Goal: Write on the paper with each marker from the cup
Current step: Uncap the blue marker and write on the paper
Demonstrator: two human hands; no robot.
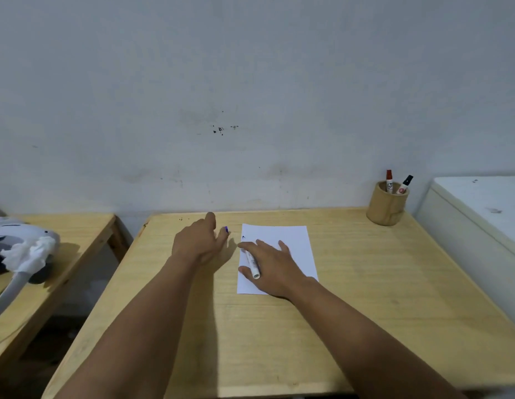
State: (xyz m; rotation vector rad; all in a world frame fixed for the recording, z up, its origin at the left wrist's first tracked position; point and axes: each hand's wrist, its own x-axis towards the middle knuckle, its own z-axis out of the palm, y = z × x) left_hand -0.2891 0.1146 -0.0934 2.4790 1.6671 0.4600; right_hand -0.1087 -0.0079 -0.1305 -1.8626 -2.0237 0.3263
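A: Spanning the background, a grey, scuffed wall (250, 96) stands behind your pale wooden table (351, 312). What flanks it?

B: A second wooden table (63, 240) on your left carries a white-and-grey plastic device (17, 240) with crumpled white tissue; a flat white cabinet (481, 214) adjoins on your right.

A: And the task's things?

B: The white rectangular paper (290, 240) lies flat at the table's far middle, a small blue mark near its top left corner. Your right hand (275, 269) rests on its left half, covering much of it, fingers spread. A white-barrelled marker (252, 262) lies under your thumb and forefinger, its tip pointing away from you; loosely pinned rather than clasped.

A: The left hand?

B: Your left hand (198, 243) sits on bare wood just left of the paper, half open, with a small blue cap (226, 229) at its fingertips.

A: The cup?

B: The round wooden cup (387, 207) stands in the far right corner, well apart from the paper, holding a red-capped marker (389, 181) upright and a black-capped marker (405, 184) tilted right.
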